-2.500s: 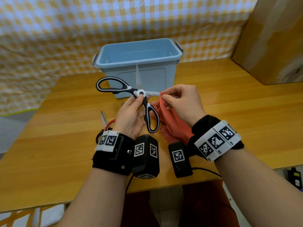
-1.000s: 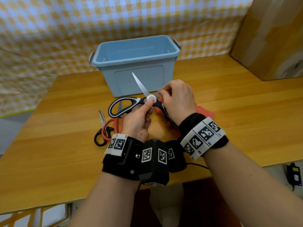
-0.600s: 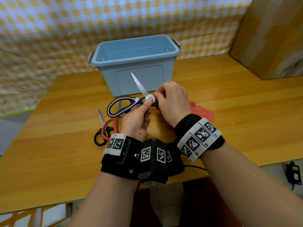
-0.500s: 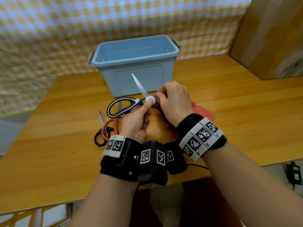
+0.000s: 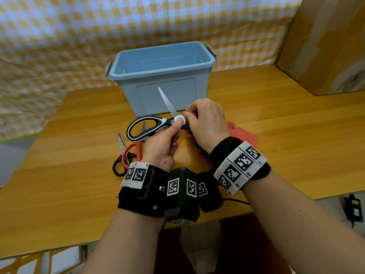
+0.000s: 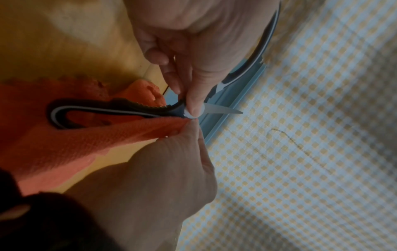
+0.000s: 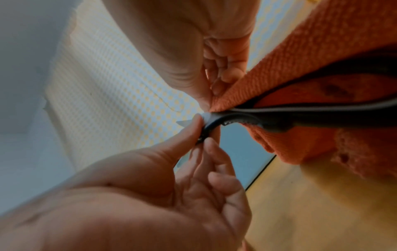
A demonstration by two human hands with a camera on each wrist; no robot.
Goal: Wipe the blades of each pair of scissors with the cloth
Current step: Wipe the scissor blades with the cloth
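Black-and-white scissors (image 5: 157, 122) are held open above the table. My left hand (image 5: 175, 128) pinches them at the pivot, with the thumb on the white disc. One bare blade (image 5: 167, 103) points up toward the bin. My right hand (image 5: 192, 117) pinches the orange cloth (image 5: 243, 135) right at the pivot and hides the other blade. In the left wrist view the cloth (image 6: 64, 144) drapes under the handle (image 6: 120, 111). The right wrist view shows the cloth (image 7: 311, 51) folded over the handle (image 7: 300, 113).
Red-handled scissors (image 5: 132, 149) and black-handled scissors (image 5: 118, 167) lie together on the wooden table (image 5: 276, 125), left of my hands. A blue plastic bin (image 5: 187, 91) stands just behind. A cardboard box (image 5: 325, 46) sits at the back right.
Since 2.5 s ago the scissors have come lower and turned, so the bare blade leans left. My right hand has slid the cloth in to the pivot. Little has moved in the last second.
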